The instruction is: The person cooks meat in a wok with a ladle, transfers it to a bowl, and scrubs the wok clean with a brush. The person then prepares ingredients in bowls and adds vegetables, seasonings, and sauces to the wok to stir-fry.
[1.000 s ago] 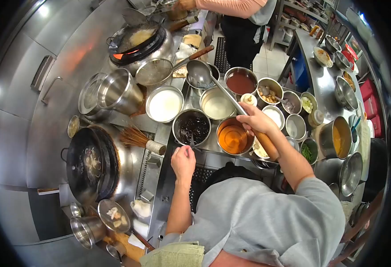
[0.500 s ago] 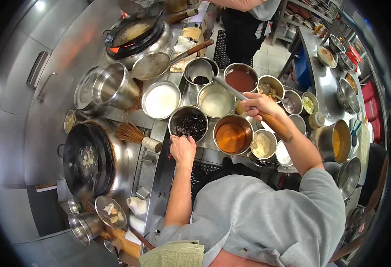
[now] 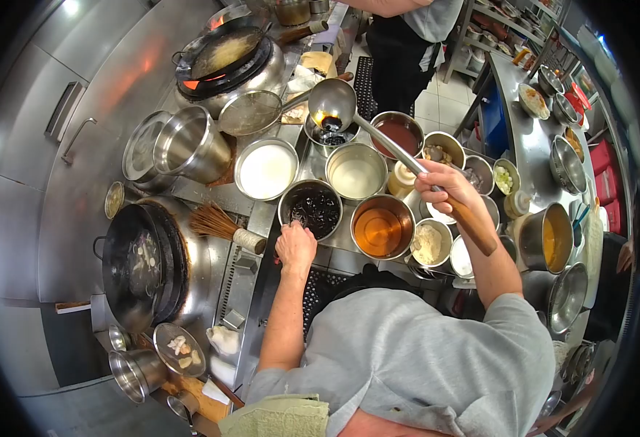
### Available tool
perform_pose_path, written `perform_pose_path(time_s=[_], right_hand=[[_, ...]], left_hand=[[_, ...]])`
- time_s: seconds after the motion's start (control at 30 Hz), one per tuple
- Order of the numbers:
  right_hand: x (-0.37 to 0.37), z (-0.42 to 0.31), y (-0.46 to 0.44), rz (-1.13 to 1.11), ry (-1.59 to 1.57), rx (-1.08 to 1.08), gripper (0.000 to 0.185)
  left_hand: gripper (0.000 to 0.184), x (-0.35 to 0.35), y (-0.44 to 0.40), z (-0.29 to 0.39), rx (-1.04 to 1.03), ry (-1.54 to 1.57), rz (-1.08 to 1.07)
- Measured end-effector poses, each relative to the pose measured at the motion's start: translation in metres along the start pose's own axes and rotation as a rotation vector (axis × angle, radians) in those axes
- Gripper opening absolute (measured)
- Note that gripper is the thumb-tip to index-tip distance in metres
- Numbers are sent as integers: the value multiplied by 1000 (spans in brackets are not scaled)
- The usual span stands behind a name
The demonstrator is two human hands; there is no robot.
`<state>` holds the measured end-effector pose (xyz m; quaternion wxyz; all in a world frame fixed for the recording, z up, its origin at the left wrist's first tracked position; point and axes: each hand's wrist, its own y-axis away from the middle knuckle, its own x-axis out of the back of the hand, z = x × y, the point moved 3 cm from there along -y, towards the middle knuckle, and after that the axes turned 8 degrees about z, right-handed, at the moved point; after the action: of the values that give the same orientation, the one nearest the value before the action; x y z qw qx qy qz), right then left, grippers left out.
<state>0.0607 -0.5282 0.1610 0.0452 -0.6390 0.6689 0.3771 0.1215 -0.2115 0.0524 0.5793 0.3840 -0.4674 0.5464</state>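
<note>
My right hand (image 3: 449,191) is wrapped round a long-handled ladle (image 3: 333,100) with a wooden grip. The ladle's bowl hangs over a steel pot (image 3: 350,137) at the back of the row, and a little dark liquid shows in it. At the near rim of a pot of dark, wet strips (image 3: 313,207) is my left hand (image 3: 296,246), its fingers drawn together. Its fingertips dip past the rim, and what they grip is not clear. Beside this pot stand one of pale liquid (image 3: 356,171) and one of amber liquid (image 3: 383,227).
A wok (image 3: 134,262) with some pale pieces sits at the left, a bamboo brush (image 3: 222,224) beside it. Flames burn under another wok (image 3: 225,54). A mesh strainer (image 3: 251,111) and a pot of white liquid (image 3: 267,169) lie between. Another person (image 3: 400,54) stands at the back.
The ladle's bowl has risen out of the back pot and now shows dark liquid. My right hand has shifted slightly right and down. My left hand stays at the pot of dark strips.
</note>
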Motion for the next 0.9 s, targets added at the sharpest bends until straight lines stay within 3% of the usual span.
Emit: perform_pose_path(time_s=[0.1,0.73,0.9], right_hand=[[-3,-2,6,13,-42,25,31],[-2,11,2,103,90,135,47],[-2,18,-1,98,-70,109,38]], left_hand=[[24,14,-5,-6,57,32,-103],[26,37,-9,-39,-90,66,9],[25,46,-13,-42,-113,59,63]])
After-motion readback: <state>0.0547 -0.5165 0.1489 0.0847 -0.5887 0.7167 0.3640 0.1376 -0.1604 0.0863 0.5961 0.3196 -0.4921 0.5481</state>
